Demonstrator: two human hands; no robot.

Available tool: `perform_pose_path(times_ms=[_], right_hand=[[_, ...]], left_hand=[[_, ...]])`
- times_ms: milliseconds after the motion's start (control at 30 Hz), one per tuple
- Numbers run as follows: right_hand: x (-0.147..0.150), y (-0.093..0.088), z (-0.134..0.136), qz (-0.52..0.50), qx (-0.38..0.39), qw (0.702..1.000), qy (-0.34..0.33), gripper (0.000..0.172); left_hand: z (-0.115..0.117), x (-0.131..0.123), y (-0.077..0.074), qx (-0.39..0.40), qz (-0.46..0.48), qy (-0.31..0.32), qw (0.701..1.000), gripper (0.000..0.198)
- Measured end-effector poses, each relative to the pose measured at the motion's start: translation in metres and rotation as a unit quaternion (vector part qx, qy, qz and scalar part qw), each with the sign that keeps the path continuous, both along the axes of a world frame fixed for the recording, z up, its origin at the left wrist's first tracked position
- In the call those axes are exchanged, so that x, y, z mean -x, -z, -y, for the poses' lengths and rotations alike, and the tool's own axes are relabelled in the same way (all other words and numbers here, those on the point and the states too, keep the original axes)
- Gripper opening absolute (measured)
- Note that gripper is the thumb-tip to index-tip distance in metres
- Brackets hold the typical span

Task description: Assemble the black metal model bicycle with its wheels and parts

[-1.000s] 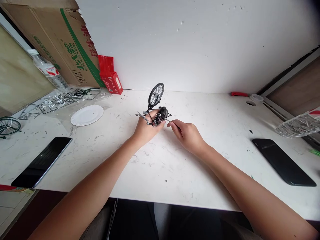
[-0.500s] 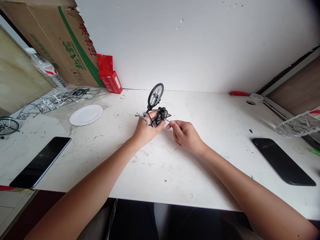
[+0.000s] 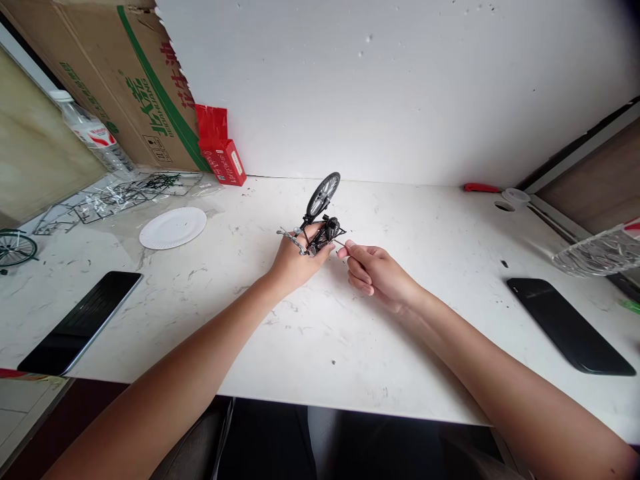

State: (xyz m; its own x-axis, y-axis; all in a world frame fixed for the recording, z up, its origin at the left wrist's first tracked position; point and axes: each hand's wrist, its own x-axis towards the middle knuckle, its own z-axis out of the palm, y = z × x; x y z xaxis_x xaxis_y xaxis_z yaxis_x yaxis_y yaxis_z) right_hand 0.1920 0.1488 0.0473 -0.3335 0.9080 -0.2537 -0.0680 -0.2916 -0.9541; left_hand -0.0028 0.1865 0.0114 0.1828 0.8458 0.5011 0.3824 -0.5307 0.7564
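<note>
A small black model bicycle (image 3: 324, 195) is held above the table by my left hand (image 3: 295, 263), whose fingers wrap round its frame. One spoked wheel points up and away, and the silver handlebar (image 3: 293, 239) sticks out to the left. My right hand (image 3: 377, 270) is just right of the model, thumb and forefinger pinched on a thin rod-like piece (image 3: 340, 243) that reaches to the bicycle's frame. Whether the rod is a separate tool or part of the model, I cannot tell. The model's lower side is hidden by my left hand.
On the left are a white paper plate (image 3: 173, 228), black plastic part frames (image 3: 107, 203), a phone (image 3: 80, 323) and another model bicycle's wheel (image 3: 16, 248). Behind stand a bottle (image 3: 93, 133), a red box (image 3: 223, 160) and a carton (image 3: 100, 73). A black phone-like slab (image 3: 570, 325) lies right.
The bicycle has tilted and shifted slightly right in my left hand, its raised wheel turning more edge-on. My right hand has rolled a little, showing more of its curled fingers, and keeps its pinch.
</note>
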Motion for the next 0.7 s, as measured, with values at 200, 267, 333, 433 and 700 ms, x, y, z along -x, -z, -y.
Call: perform_pose_path(times_ms=[200,267,333,433,700], right_hand=[[-0.003,0.0,-0.002,-0.058,0.053,0.997,-0.004,0.03],[-0.003,0.001,-0.002,-0.066,0.056,0.996,-0.008,0.03],[-0.001,0.003,-0.002,-0.057,0.038,0.998,-0.011,0.032],[0.0,0.007,-0.002,0.034,-0.062,0.998,-0.006,0.044],[-0.01,0.013,-0.009,0.351,-0.392,0.85,0.017,0.053]], left_hand=[[0.0,0.0,0.003,-0.013,-0.015,-0.01,1.0,0.023],[0.001,0.0,0.002,-0.018,-0.022,-0.012,1.0,0.022],[0.001,0.001,0.001,-0.023,-0.024,-0.013,0.999,0.023],[0.002,0.002,-0.004,-0.015,-0.014,-0.019,1.0,0.023],[0.006,0.0,-0.012,-0.004,0.013,-0.027,1.0,0.022]])
